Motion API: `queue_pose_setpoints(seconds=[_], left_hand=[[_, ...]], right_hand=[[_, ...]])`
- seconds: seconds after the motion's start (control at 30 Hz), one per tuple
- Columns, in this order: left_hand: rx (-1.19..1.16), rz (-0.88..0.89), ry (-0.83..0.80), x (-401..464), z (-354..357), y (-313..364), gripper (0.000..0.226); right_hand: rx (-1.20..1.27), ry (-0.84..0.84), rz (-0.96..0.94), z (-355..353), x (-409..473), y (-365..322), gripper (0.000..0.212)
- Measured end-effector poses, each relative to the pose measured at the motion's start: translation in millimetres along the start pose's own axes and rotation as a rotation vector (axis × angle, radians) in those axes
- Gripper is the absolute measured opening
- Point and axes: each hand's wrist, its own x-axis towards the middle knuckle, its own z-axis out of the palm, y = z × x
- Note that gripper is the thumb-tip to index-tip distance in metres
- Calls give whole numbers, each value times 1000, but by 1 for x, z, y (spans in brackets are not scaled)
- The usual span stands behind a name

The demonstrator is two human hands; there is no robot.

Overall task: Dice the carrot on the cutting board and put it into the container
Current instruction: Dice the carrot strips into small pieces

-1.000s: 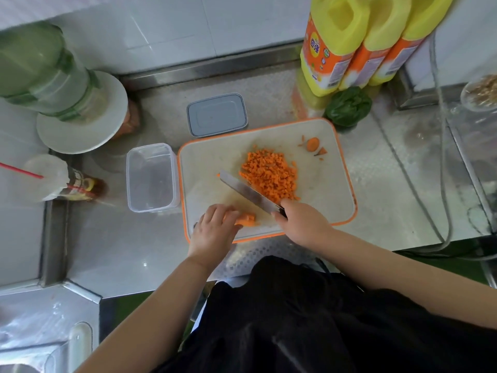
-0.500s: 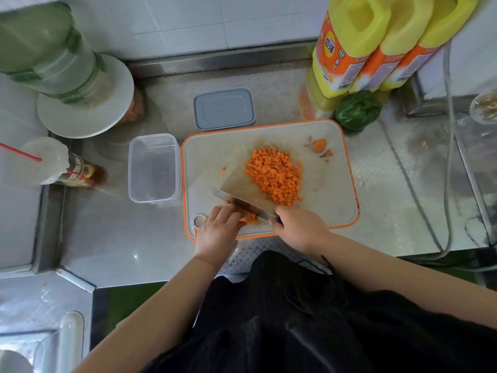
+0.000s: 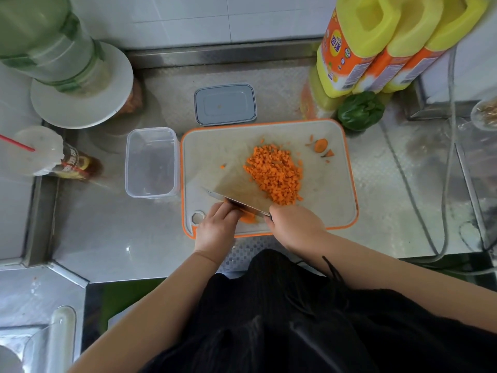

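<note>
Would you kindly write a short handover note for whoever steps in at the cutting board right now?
Left hand: fingers curled, holding the last carrot piece at the cutting board's near edge.
Right hand: grips the knife, blade against that piece.
Done: diced carrot pile at mid-board; carrot end set aside at the far right.
Left: finish dicing the piece, then move the dice into the empty clear container left of the board.
</note>
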Motion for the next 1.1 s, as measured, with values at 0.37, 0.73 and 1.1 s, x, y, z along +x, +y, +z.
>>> queue_pose_setpoints(seconds=[0.37, 0.73, 1.1], left_hand=[[5, 4, -1, 5, 0, -3, 23], [-11, -57, -30, 0, 0, 0, 18], [-41, -6, 12, -7, 6, -4, 24]], right_hand=[[92, -68, 75, 7, 15, -4, 31], [138, -55, 78, -8, 6, -2, 35], [34, -111, 127, -1, 1, -12, 19]])
